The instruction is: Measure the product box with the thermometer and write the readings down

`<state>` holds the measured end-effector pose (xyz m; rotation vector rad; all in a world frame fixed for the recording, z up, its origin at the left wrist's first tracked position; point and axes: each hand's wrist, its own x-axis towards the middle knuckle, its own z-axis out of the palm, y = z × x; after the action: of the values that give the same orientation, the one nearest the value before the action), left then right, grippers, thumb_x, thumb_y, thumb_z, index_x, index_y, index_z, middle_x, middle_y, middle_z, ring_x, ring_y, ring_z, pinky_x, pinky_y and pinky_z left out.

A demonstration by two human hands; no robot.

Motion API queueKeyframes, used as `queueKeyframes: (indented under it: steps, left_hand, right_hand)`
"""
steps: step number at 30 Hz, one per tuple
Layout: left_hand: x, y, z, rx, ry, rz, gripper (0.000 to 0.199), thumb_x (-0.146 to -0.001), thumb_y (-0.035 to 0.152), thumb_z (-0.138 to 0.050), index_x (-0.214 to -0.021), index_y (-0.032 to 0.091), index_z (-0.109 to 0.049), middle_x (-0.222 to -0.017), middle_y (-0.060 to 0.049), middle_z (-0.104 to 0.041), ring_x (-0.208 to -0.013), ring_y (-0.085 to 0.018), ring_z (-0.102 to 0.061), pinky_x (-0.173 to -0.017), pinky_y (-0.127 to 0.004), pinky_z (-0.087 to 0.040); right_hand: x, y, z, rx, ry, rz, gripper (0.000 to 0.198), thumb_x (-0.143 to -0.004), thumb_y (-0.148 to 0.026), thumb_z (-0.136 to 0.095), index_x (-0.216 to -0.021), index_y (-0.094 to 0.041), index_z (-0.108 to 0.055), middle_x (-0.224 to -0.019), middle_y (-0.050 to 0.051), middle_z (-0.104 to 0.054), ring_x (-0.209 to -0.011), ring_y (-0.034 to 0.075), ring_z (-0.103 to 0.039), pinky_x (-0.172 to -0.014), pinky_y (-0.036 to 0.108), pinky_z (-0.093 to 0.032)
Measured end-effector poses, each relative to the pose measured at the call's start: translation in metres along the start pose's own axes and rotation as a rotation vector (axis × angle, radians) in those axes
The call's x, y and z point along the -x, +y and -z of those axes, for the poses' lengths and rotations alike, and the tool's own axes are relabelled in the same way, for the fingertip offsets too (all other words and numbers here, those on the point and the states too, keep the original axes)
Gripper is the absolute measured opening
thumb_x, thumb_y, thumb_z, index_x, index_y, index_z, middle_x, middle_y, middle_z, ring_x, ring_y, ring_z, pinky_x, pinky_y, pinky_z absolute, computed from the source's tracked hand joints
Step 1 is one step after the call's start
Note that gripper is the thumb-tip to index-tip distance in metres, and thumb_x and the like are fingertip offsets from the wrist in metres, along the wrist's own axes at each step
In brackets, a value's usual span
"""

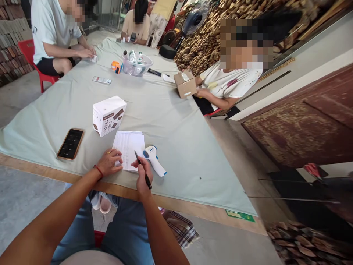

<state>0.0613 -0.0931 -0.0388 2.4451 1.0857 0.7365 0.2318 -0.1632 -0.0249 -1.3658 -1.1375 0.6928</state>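
White sheets of paper (129, 145) with rows of print lie at the table's near edge. On their left edge rests my left hand (109, 163), its fingers bent but apart, holding nothing. My right hand (143, 176) grips a black pen (148, 181), whose upper end points toward the sheets; I cannot tell whether it touches them. Just right of the paper lies a white and blue infrared thermometer (154, 161). Behind the paper stands a white box (109, 115) with "Su-per Meal" on it. A smartphone (71, 144) with a dark screen lies to the left.
A clear plastic basin (138, 68) with bottles stands farther back, beside an orange tape dispenser (116, 67). Two more phones, one pale (102, 80) and one black (154, 72), lie around it. At right a person holds a cardboard box (185, 84). Two other people sit at the far left and far end.
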Motion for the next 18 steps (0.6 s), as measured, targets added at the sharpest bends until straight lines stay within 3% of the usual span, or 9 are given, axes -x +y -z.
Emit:
queueKeyframes:
  steps: [3, 7, 18]
  left_hand:
    - [0.001, -0.001, -0.002, -0.007, -0.015, -0.005, 0.008, -0.075, 0.029, -0.07, -0.081, 0.024, -0.07, -0.112, -0.005, -0.06, -0.112, -0.023, -0.05, -0.105, -0.041, -0.034]
    - [0.001, -0.001, -0.003, -0.012, -0.035, -0.025, 0.004, -0.076, 0.028, -0.07, -0.079, 0.026, -0.072, -0.112, -0.004, -0.06, -0.113, -0.023, -0.049, -0.106, -0.041, -0.031]
    - [0.001, 0.003, 0.001, -0.024, -0.071, -0.064, 0.007, -0.079, 0.029, -0.067, -0.079, 0.029, -0.074, -0.112, -0.003, -0.061, -0.113, -0.022, -0.05, -0.106, -0.041, -0.029]
  right_hand:
    - [-0.001, 0.003, -0.002, 0.037, -0.04, -0.036, 0.035, -0.081, -0.039, -0.046, -0.107, -0.019, -0.06, -0.096, 0.006, -0.066, -0.09, 0.019, -0.061, -0.084, 0.036, -0.047]
    - [0.001, 0.014, -0.002, 0.126, 0.029, -0.063, 0.02, -0.071, -0.038, -0.052, -0.077, -0.02, -0.06, -0.075, 0.002, -0.064, -0.076, 0.018, -0.059, -0.075, 0.033, -0.048]
    - [0.008, 0.019, -0.007, 0.108, 0.002, -0.087, 0.016, -0.069, -0.036, -0.051, -0.067, -0.022, -0.055, -0.058, -0.002, -0.057, -0.058, 0.015, -0.052, -0.06, 0.029, -0.045]
